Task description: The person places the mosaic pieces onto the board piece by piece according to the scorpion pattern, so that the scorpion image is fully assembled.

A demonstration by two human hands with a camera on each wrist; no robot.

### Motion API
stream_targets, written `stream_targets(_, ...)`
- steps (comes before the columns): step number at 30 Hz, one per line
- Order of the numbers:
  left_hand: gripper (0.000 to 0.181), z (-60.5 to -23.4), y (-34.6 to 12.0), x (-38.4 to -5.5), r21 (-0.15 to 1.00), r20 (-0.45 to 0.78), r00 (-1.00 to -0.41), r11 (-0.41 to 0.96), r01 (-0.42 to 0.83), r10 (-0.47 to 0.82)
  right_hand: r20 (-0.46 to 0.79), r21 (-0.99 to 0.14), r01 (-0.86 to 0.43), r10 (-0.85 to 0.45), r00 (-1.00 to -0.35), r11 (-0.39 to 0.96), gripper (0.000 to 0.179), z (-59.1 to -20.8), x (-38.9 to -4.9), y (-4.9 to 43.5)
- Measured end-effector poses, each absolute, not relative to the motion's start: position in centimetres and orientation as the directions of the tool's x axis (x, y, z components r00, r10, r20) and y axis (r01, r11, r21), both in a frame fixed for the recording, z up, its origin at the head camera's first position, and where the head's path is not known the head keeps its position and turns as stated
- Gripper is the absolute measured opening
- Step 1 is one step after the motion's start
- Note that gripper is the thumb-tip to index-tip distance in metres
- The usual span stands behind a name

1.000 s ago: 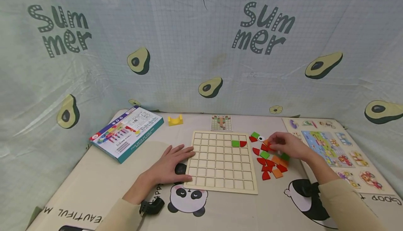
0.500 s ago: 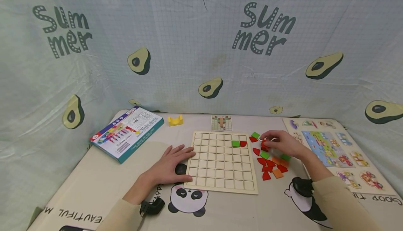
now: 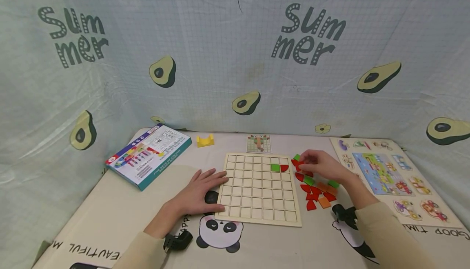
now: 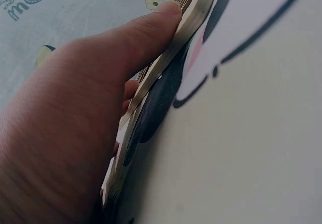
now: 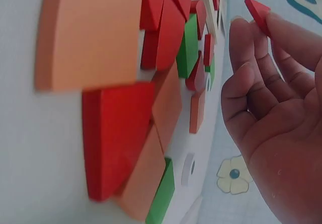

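My left hand rests on the left edge of a wooden grid board, fingers spread; the left wrist view shows its thumb on the rim. On the board, a green square tile lies beside a red quarter-circle tile near the upper right. My right hand is raised just right of the board, over the far end of the loose tiles. In the right wrist view it pinches a small red tile between thumb and fingertips; its full shape is partly hidden.
Loose red, green and orange tiles lie right of the board. A picture card sits behind it. A picture puzzle board is at right; a box and yellow piece stand at back left.
My right hand has moved left and slightly away from me, from over the tile pile toward the board, carrying the red tile. My left hand has stayed on the board.
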State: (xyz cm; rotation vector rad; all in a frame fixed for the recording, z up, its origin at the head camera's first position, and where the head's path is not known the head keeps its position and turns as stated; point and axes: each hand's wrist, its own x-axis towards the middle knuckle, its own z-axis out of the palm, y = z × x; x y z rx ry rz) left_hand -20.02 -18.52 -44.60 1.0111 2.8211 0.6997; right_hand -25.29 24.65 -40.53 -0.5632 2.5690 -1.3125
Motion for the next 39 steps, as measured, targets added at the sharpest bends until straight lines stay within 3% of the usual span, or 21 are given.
stream_targets(13,0.083,-44.8,-18.6,-20.1,0.435,0.094,-0.776,0.675,0.595,0.623,-0.034,-0.809,-0.237,-0.445,-0.895,0.537,0.030,-40.7,-25.6,23.1)
stream_targets(23,0.083,-44.8,-18.6,-20.1,0.433,0.099,-0.776,0.675,0.597,0.623,-0.024,-0.827,-0.248,-0.473,-0.881,0.505,0.022,-40.8,-25.7,22.7)
stream_targets(39,0.082,-44.9,-18.6,-20.1,0.433,0.086,-0.779,0.681,0.591,0.621,-0.045,-0.842,-0.169,-0.379,-0.924,0.512,0.025,-41.1,-26.3,21.3)
